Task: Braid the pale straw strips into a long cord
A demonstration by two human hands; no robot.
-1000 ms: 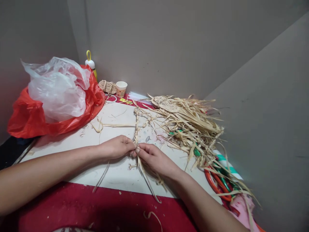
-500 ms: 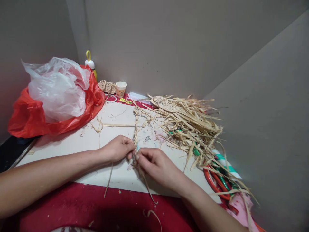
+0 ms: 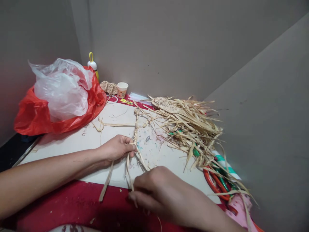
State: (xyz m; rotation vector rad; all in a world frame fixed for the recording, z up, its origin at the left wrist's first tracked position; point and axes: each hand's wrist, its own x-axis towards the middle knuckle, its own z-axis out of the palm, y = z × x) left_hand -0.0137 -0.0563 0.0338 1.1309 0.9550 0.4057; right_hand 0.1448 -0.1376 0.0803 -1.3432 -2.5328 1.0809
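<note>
A thin braid point(image 3: 135, 130) of dried straw lies upright across the white board, its far end near the back of the board. My left hand point(image 3: 118, 147) pinches the braid's near end between thumb and fingers. Loose straw strands fan out below that grip, one flat strand point(image 3: 106, 182) hanging down on the left. Closer to me, my right hand point(image 3: 159, 190) is closed at the fingertips on a straw strand point(image 3: 130, 178). Part of that strand is hidden by the fingers, and the hand is slightly blurred.
Dried straw point(image 3: 193, 119) is heaped on the right, with a woven oval piece point(image 3: 166, 105) on top. Red-handled scissors point(image 3: 212, 182) lie nearby. A red bag point(image 3: 31, 112) with clear plastic, a paper cup point(image 3: 122, 90), another woven piece point(image 3: 108, 87) and a bottle point(image 3: 92, 65) stand behind.
My right hand has moved away from the left one, toward me, drawing strands downward. The left hand keeps its place at the braid. The view has shifted slightly.
</note>
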